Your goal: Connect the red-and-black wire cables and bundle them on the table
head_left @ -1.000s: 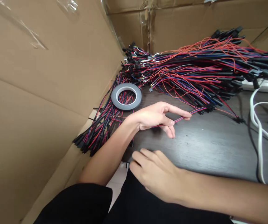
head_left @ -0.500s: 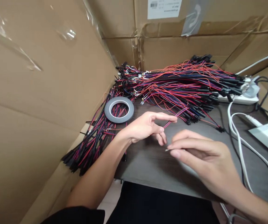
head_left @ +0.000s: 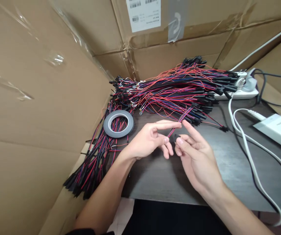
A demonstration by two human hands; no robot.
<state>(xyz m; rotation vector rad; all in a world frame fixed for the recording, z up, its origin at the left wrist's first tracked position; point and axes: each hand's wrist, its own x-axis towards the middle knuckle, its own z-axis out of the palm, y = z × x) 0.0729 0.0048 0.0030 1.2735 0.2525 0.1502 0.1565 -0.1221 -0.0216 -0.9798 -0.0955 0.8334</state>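
Over the front of the desk, my left hand (head_left: 152, 137) holds a thin bundle of red and blue wires (head_left: 171, 132) by the thumb, its index finger stretched along above them. The wires run up and right beneath the fingertips toward the big pile. Just right of them, my right hand (head_left: 196, 153) pinches a small black piece (head_left: 177, 136) between thumb and fingers; it looks like a bit of tape, but its kind is not clear. My right index finger points up, close to the left fingertip. A roll of grey tape (head_left: 107, 126) lies left of my hands on more wires.
A large pile of wire harnesses (head_left: 170, 88) with black connectors spans the desk's back. Another bunch (head_left: 89, 173) hangs over the left side. On the right are a white power strip (head_left: 247, 94), a white adapter (head_left: 279, 130) and white cables (head_left: 245, 147). Cardboard walls (head_left: 69, 98) enclose the left and back.
My right hand has moved up and turned, bringing the small black piece beside the wires. My left hand keeps its hold. The view has shifted slightly to the right.
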